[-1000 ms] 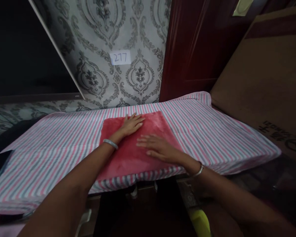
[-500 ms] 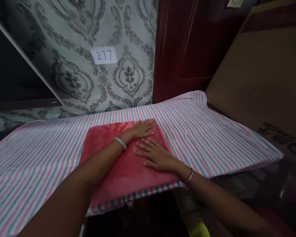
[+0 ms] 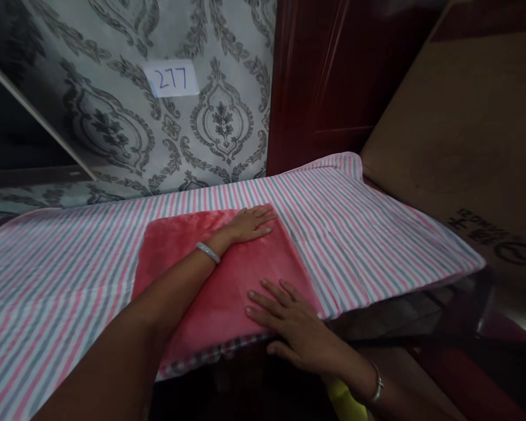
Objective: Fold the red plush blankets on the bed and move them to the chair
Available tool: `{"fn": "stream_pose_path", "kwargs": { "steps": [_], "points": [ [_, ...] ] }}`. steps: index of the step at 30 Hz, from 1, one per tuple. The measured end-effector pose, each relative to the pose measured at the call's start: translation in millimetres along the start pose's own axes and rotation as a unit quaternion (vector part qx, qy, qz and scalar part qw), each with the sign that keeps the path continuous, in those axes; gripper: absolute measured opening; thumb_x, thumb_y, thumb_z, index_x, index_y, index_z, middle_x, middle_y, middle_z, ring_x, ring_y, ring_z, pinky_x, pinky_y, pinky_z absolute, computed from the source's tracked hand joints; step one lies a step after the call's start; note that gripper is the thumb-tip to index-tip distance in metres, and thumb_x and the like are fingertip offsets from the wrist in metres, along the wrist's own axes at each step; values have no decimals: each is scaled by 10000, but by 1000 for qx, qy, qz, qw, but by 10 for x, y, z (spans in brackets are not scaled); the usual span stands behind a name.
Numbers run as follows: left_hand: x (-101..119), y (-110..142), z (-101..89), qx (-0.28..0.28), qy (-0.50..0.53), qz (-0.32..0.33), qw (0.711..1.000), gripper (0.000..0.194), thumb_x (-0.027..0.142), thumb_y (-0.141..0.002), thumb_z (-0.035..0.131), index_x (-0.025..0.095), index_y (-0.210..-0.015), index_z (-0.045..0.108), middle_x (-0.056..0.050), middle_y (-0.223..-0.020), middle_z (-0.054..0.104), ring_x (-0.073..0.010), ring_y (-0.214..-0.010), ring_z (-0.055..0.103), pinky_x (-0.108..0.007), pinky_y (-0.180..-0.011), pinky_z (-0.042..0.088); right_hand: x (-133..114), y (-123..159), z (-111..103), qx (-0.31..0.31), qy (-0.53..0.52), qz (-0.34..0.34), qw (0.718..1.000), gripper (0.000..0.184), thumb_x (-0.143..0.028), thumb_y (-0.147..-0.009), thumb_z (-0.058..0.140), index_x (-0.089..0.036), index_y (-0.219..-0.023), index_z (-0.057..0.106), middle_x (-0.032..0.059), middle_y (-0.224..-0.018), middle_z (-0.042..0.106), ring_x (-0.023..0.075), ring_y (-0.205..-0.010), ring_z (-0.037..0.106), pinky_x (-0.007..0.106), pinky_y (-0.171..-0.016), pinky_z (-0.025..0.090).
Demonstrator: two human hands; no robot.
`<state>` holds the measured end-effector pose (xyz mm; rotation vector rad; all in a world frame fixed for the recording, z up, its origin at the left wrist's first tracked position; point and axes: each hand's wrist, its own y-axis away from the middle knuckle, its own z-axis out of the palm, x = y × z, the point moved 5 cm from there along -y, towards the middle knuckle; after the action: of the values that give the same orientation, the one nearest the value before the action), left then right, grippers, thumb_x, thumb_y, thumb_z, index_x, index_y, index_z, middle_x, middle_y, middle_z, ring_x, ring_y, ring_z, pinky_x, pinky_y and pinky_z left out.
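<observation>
A folded red plush cloth (image 3: 193, 263) lies flat on a pink, grey and white striped sheet (image 3: 355, 228) that covers a table. My left hand (image 3: 249, 225) rests flat with fingers stretched on the cloth's far right corner; a silver bangle is on that wrist. My right hand (image 3: 296, 327) lies flat with fingers spread on the cloth's near right corner, at the table's front edge. Neither hand holds anything.
A patterned grey wall with a paper label reading 277 (image 3: 172, 79) stands behind the table. A dark red door (image 3: 328, 82) is at the back right, a large cardboard box (image 3: 460, 134) on the right. Something yellow-green (image 3: 348, 400) shows below the table edge.
My right hand has slid back toward me along the cloth to its near right corner. My left hand stays on the far right corner. The view has shifted slightly.
</observation>
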<state>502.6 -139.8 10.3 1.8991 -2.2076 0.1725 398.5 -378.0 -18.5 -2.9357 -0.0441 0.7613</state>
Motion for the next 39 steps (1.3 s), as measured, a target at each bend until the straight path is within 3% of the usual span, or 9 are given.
{"fn": "stream_pose_path", "kwargs": {
  "steps": [4,7,9,12,15,19,23,30,39],
  "points": [
    [22,-6,-1,0,-23,-13,1000,650,581,-1025,303,309,-1615,292,-37,-1729,136,-312,-1582,133,-587,-1242,133,-84,102,-23,21,-17,6,1000,646,-577,-1018,497,-404,-1606,292,-19,-1667,305,261,-1577,135,597,-1280,141],
    [62,-7,-60,-6,-28,-31,999,663,589,-1021,303,310,-1622,276,-37,-1727,147,-328,-1585,105,-589,-1253,60,-65,86,-288,82,-34,10,996,547,-546,-1058,397,-349,-1568,406,20,-1583,468,230,-1500,364,525,-1260,269],
    [89,50,-167,13,-17,-46,999,672,589,-1023,291,307,-1631,243,-39,-1727,149,-307,-1589,99,-565,-1262,31,12,9,-548,149,-17,28,988,552,-534,-1069,343,-303,-1563,428,52,-1552,507,233,-1468,418,505,-1236,326],
    [55,305,-374,55,-6,-80,995,645,579,-1038,225,323,-1630,230,-35,-1716,208,-252,-1583,151,-525,-1270,65,192,-254,-868,213,42,52,975,588,-537,-1061,335,-261,-1573,418,82,-1566,485,271,-1498,365,540,-1230,318],
    [-104,722,-507,53,-39,-131,989,631,579,-1035,240,315,-1603,316,-50,-1700,263,-259,-1572,197,-519,-1266,108,406,-694,-997,216,85,62,971,606,-520,-1045,374,-234,-1578,411,104,-1579,464,305,-1505,347,562,-1223,309],
    [-382,1206,-528,38,-68,-225,971,615,551,-1038,253,298,-1588,361,-76,-1680,308,-291,-1560,236,-555,-1252,144,664,-1329,-985,177,133,125,967,610,-481,-1044,398,-183,-1577,405,147,-1618,394,335,-1521,302,554,-1217,289],
    [-511,1316,-356,40,-74,-311,947,621,566,-1035,248,299,-1585,366,-101,-1648,370,-336,-1521,313,-601,-1207,232,871,-1645,-884,141,178,204,952,564,-455,-1071,337,-214,-1577,403,126,-1632,376,332,-1532,264,569,-1218,245],
    [-554,1213,-98,99,-92,-296,946,666,573,-1040,199,239,-1597,345,-146,-1517,524,-364,-1384,469,-622,-1178,243,1204,-1583,-624,124,186,249,942,567,-463,-1080,263,-222,-1577,393,75,-1642,369,307,-1516,277,598,-1198,277],
    [-603,1277,-104,135,-74,-283,947,658,585,-1042,193,246,-1565,403,-127,-1486,554,-346,-1354,499,-593,-1162,294,1248,-1594,-607,140,191,241,941,550,-447,-1087,244,-239,-1566,415,71,-1632,388,287,-1506,309,567,-1192,291]
  ]
}}
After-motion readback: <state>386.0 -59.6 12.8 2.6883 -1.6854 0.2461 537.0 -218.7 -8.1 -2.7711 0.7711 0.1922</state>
